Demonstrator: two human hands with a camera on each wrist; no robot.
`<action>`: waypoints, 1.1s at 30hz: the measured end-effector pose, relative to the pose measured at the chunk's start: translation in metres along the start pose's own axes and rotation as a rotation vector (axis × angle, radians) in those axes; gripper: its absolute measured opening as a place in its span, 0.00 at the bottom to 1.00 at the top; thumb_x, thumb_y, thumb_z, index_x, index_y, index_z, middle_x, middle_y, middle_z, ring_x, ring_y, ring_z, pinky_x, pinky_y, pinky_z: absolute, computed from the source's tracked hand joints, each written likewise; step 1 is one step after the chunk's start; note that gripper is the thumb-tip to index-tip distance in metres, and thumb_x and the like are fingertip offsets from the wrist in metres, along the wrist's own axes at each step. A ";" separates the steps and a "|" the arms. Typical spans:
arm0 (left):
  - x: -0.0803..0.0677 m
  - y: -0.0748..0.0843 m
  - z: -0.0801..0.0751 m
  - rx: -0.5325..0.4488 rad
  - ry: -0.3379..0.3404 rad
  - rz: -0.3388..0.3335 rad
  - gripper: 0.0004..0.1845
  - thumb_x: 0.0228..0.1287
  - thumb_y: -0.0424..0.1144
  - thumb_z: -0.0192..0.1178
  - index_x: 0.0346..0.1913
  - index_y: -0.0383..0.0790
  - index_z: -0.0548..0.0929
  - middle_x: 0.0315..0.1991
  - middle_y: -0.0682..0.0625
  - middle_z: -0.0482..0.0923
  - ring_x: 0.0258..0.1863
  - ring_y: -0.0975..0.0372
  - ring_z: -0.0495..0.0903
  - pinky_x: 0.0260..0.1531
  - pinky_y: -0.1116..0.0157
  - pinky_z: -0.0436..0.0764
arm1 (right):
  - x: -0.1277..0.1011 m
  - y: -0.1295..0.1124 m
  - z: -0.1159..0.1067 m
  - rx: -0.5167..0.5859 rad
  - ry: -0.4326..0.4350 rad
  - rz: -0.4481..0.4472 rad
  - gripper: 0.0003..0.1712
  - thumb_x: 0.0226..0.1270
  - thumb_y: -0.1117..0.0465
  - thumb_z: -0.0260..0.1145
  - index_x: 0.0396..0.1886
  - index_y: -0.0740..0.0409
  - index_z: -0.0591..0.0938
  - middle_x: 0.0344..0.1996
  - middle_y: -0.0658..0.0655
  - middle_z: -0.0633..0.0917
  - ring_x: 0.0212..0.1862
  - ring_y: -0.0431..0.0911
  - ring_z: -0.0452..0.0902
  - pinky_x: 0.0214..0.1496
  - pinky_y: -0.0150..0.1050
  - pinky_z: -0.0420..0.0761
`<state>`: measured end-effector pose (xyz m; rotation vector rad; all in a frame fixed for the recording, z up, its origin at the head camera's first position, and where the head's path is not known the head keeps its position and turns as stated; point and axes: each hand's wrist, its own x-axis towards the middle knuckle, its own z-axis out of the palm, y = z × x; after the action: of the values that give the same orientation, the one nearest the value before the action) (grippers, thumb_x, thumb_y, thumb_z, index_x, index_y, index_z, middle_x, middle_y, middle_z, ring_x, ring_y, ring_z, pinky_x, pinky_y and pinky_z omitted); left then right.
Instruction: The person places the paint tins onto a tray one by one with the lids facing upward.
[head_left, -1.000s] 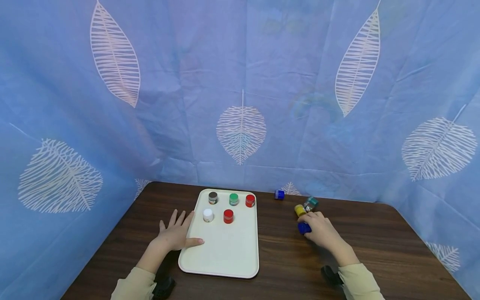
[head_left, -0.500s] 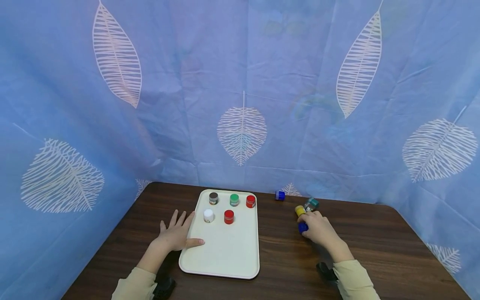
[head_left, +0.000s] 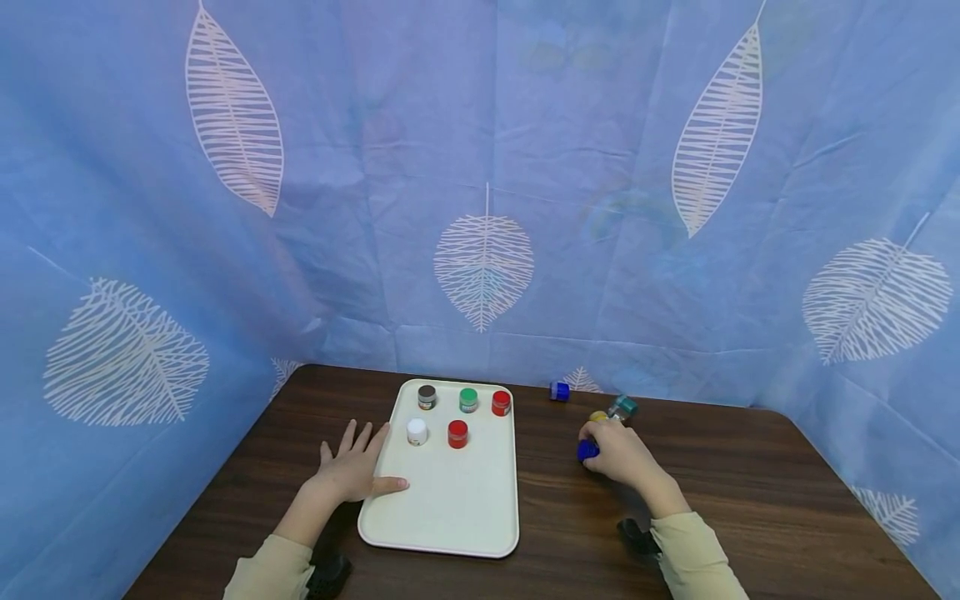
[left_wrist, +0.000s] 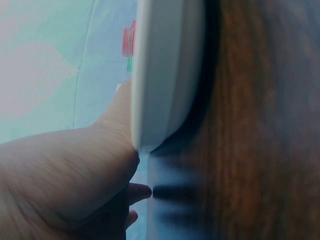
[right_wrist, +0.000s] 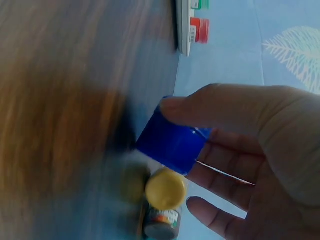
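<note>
My right hand (head_left: pixel 617 451) grips a small blue-lidded jar (head_left: pixel 587 451) (right_wrist: pixel 172 142) just above the table, thumb and fingers curled round it. Right behind it lie a yellow-lidded jar (head_left: pixel 597 416) (right_wrist: pixel 165 188) and a teal-lidded jar (head_left: pixel 622 407) (right_wrist: pixel 161 223). My left hand (head_left: pixel 352 467) lies flat with straight fingers beside the white tray (head_left: pixel 450 508) (left_wrist: pixel 165 75), the thumb resting on the tray's left rim. Standing on the tray are brown (head_left: pixel 427 397), green (head_left: pixel 468 399), white (head_left: pixel 416 431) and two red jars (head_left: pixel 457 433) (head_left: pixel 501 402).
Another blue jar (head_left: pixel 558 390) lies at the table's far edge near the blue leaf-print cloth (head_left: pixel 480 183) that walls in the dark wooden table (head_left: pixel 750 500) on three sides. The tray's near half is bare.
My right hand has moved left toward the tray with the blue jar in its grip. The left hand and the tray have stayed still.
</note>
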<state>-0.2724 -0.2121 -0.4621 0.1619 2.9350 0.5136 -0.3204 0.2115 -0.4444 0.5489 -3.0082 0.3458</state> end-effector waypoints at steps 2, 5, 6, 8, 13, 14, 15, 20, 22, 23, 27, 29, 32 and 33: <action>0.000 0.000 0.000 0.002 0.003 0.003 0.59 0.50 0.70 0.65 0.77 0.39 0.53 0.75 0.30 0.51 0.76 0.34 0.40 0.61 0.24 0.42 | 0.004 -0.003 0.001 0.015 0.007 -0.002 0.16 0.51 0.61 0.76 0.40 0.57 0.83 0.39 0.56 0.85 0.44 0.52 0.80 0.45 0.53 0.80; 0.001 0.000 0.001 0.001 0.006 0.007 0.59 0.50 0.69 0.65 0.77 0.39 0.53 0.75 0.29 0.51 0.76 0.34 0.40 0.61 0.24 0.42 | 0.008 -0.008 0.003 0.026 0.024 -0.011 0.16 0.51 0.61 0.76 0.40 0.56 0.82 0.38 0.55 0.85 0.43 0.49 0.80 0.45 0.50 0.81; 0.001 -0.001 0.001 -0.001 0.005 0.008 0.59 0.50 0.69 0.65 0.77 0.39 0.53 0.75 0.29 0.51 0.76 0.34 0.40 0.61 0.24 0.42 | 0.009 -0.010 0.004 0.026 0.031 -0.016 0.16 0.51 0.60 0.76 0.40 0.56 0.82 0.38 0.55 0.85 0.43 0.50 0.80 0.45 0.50 0.81; 0.001 -0.001 0.001 -0.003 0.004 0.008 0.59 0.50 0.70 0.65 0.77 0.39 0.52 0.75 0.30 0.51 0.76 0.34 0.40 0.61 0.24 0.42 | 0.011 -0.014 0.005 0.030 0.051 -0.029 0.16 0.51 0.60 0.76 0.40 0.56 0.83 0.38 0.55 0.85 0.43 0.50 0.79 0.47 0.50 0.80; 0.001 -0.001 0.002 0.005 -0.002 0.001 0.59 0.50 0.70 0.64 0.77 0.40 0.52 0.75 0.30 0.51 0.76 0.34 0.40 0.62 0.24 0.42 | 0.016 -0.025 0.008 0.042 0.076 -0.052 0.18 0.51 0.60 0.75 0.43 0.57 0.83 0.40 0.56 0.85 0.43 0.51 0.78 0.48 0.51 0.79; 0.001 -0.001 0.002 0.008 -0.002 -0.001 0.59 0.50 0.70 0.64 0.77 0.40 0.52 0.75 0.30 0.51 0.76 0.34 0.40 0.62 0.24 0.42 | 0.017 -0.028 0.008 0.047 0.075 -0.052 0.18 0.52 0.59 0.75 0.43 0.57 0.83 0.40 0.56 0.85 0.44 0.51 0.78 0.48 0.51 0.79; 0.001 -0.001 0.002 0.010 -0.002 -0.003 0.59 0.50 0.70 0.64 0.77 0.40 0.52 0.75 0.30 0.51 0.76 0.34 0.40 0.62 0.24 0.42 | 0.018 -0.031 0.009 0.053 0.073 -0.048 0.18 0.53 0.59 0.75 0.44 0.57 0.83 0.41 0.57 0.85 0.44 0.51 0.79 0.48 0.51 0.80; 0.001 -0.001 0.002 0.007 0.005 -0.003 0.59 0.50 0.71 0.64 0.77 0.40 0.52 0.75 0.30 0.51 0.76 0.34 0.40 0.62 0.24 0.43 | 0.023 -0.044 0.011 0.053 0.086 -0.041 0.19 0.55 0.55 0.74 0.45 0.57 0.84 0.42 0.57 0.85 0.46 0.52 0.78 0.49 0.51 0.81; 0.001 -0.001 0.002 0.004 0.005 -0.002 0.59 0.49 0.71 0.64 0.77 0.40 0.53 0.75 0.30 0.51 0.76 0.34 0.40 0.62 0.24 0.42 | 0.025 -0.048 0.013 0.044 0.096 -0.051 0.18 0.55 0.55 0.74 0.44 0.56 0.85 0.42 0.57 0.85 0.46 0.52 0.78 0.49 0.52 0.81; 0.001 -0.001 0.002 0.003 0.005 -0.003 0.59 0.49 0.71 0.64 0.77 0.40 0.53 0.75 0.30 0.51 0.76 0.34 0.40 0.62 0.24 0.42 | 0.026 -0.051 0.013 0.047 0.097 -0.053 0.18 0.55 0.54 0.74 0.44 0.56 0.85 0.42 0.57 0.85 0.46 0.53 0.78 0.50 0.53 0.80; 0.000 0.000 0.002 0.001 0.002 -0.009 0.60 0.49 0.70 0.65 0.77 0.40 0.53 0.75 0.30 0.51 0.76 0.34 0.39 0.62 0.24 0.42 | 0.029 -0.059 0.016 0.062 0.108 -0.070 0.16 0.55 0.54 0.74 0.43 0.55 0.85 0.42 0.56 0.85 0.45 0.52 0.78 0.51 0.55 0.79; 0.001 0.000 0.002 0.001 0.003 -0.011 0.60 0.49 0.70 0.65 0.77 0.41 0.53 0.75 0.30 0.51 0.76 0.34 0.39 0.62 0.24 0.42 | 0.030 -0.063 0.016 0.069 0.112 -0.074 0.16 0.55 0.54 0.74 0.42 0.55 0.85 0.41 0.56 0.85 0.45 0.52 0.78 0.52 0.55 0.79; 0.001 -0.001 0.003 0.004 0.008 -0.011 0.60 0.48 0.71 0.65 0.77 0.41 0.53 0.75 0.30 0.51 0.76 0.34 0.40 0.62 0.24 0.42 | 0.032 -0.069 0.016 0.073 0.121 -0.081 0.16 0.55 0.54 0.75 0.42 0.55 0.85 0.40 0.56 0.85 0.45 0.52 0.78 0.51 0.55 0.79; 0.001 -0.002 0.004 0.006 0.009 -0.011 0.60 0.48 0.71 0.65 0.77 0.41 0.53 0.75 0.31 0.51 0.76 0.35 0.40 0.62 0.24 0.42 | 0.033 -0.071 0.016 0.073 0.123 -0.084 0.16 0.55 0.54 0.75 0.42 0.55 0.85 0.41 0.56 0.85 0.45 0.51 0.78 0.51 0.55 0.79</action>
<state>-0.2732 -0.2123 -0.4668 0.1448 2.9443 0.5053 -0.3265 0.1319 -0.4417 0.6327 -2.8541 0.4666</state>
